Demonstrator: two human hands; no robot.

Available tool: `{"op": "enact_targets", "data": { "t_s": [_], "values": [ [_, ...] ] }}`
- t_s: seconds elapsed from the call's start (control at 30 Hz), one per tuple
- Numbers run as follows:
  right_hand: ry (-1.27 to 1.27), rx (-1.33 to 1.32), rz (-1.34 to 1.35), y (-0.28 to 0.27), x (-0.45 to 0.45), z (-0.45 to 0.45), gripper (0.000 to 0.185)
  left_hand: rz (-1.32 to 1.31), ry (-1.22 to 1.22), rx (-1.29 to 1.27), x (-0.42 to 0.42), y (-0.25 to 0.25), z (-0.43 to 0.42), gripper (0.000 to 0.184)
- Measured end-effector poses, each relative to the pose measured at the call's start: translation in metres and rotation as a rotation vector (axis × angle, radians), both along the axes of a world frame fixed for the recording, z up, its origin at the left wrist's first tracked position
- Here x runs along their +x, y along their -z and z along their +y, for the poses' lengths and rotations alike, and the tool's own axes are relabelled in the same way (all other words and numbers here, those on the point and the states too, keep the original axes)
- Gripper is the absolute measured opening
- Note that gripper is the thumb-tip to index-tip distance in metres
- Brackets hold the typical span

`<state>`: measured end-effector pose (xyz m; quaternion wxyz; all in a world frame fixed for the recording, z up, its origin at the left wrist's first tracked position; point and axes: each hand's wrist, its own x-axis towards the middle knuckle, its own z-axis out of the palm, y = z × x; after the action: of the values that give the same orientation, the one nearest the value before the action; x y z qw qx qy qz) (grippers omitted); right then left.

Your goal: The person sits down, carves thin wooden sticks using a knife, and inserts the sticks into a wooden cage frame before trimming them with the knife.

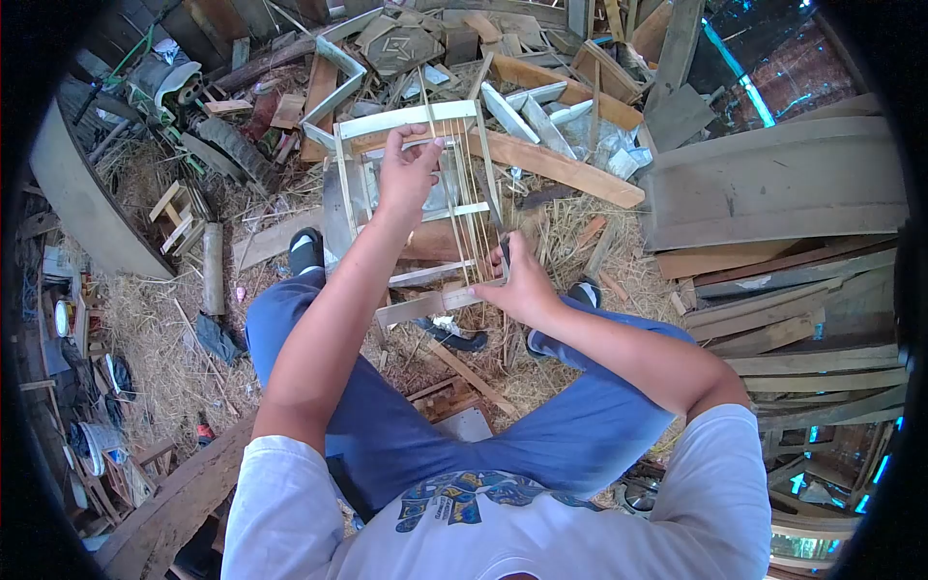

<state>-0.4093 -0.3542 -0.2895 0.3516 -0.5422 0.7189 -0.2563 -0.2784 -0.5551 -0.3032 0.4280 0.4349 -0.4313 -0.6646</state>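
Observation:
A light wooden frame [406, 118] with crossbars stands between my legs, with several thin strips [466, 217] running lengthwise along its right part. My left hand [410, 172] is over the frame's far end, fingers bent around a thin strip near the top bar. My right hand [522, 280] is at the near right corner, closed around the dark handle of a knife-like tool whose narrow blade [491, 201] points away along the frame's right side. Its thumb reaches the ends of the strips near the front board [425, 307].
Wood offcuts [561, 166] lie beyond the frame. Curved boards [773, 184] and stacked planks [812, 362] are at the right. A wheeled machine [179, 92] stands at the upper left. Straw [159, 333] covers the ground, and a thick plank [179, 493] is at the lower left.

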Motion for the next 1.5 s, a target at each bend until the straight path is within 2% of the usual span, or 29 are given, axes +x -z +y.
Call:
{"op": "enact_targets", "data": {
  "t_s": [0.4, 0.53, 0.7, 0.8, 0.9, 0.97, 1.1, 1.17, 1.3, 1.37, 1.5],
  "values": [
    [-0.005, 0.003, 0.001, -0.003, 0.0, 0.0, 0.075, -0.226, 0.004, -0.229, -0.002, -0.005, 0.001, 0.039],
    [0.001, -0.002, -0.006, -0.003, 0.0, -0.001, 0.075, -0.223, -0.001, -0.214, -0.004, -0.009, 0.004, 0.038],
    [0.004, 0.032, -0.023, -0.005, -0.001, -0.002, 0.075, -0.27, -0.144, -0.286, -0.007, -0.002, 0.004, 0.03],
    [-0.003, 0.022, -0.009, -0.004, -0.001, -0.002, 0.076, -0.169, -0.049, -0.152, -0.005, 0.013, -0.006, 0.032],
    [0.003, 0.017, 0.005, -0.004, -0.001, -0.002, 0.077, -0.151, -0.026, -0.057, -0.004, 0.0, -0.002, 0.028],
    [0.015, 0.058, -0.062, -0.001, -0.002, -0.003, 0.08, -0.155, -0.017, -0.052, -0.004, -0.001, -0.001, 0.026],
    [-0.009, 0.036, -0.002, 0.0, -0.002, -0.001, 0.083, -0.149, 0.012, -0.046, -0.005, 0.004, -0.004, 0.021],
    [0.0, -0.033, 0.012, -0.002, 0.0, -0.001, 0.071, -0.132, 0.01, -0.044, -0.005, 0.002, -0.003, 0.02],
    [-0.004, -0.049, -0.001, 0.003, -0.001, -0.001, 0.071, -0.107, -0.007, -0.079, -0.007, 0.001, -0.002, 0.017],
    [-0.027, -0.023, 0.042, 0.002, -0.002, -0.001, 0.084, -0.121, -0.011, -0.088, -0.007, 0.002, -0.003, 0.017],
    [-0.044, 0.031, 0.015, -0.007, -0.003, -0.007, 0.084, -0.136, -0.011, -0.097, -0.007, 0.004, -0.005, 0.017]
  ]
}}
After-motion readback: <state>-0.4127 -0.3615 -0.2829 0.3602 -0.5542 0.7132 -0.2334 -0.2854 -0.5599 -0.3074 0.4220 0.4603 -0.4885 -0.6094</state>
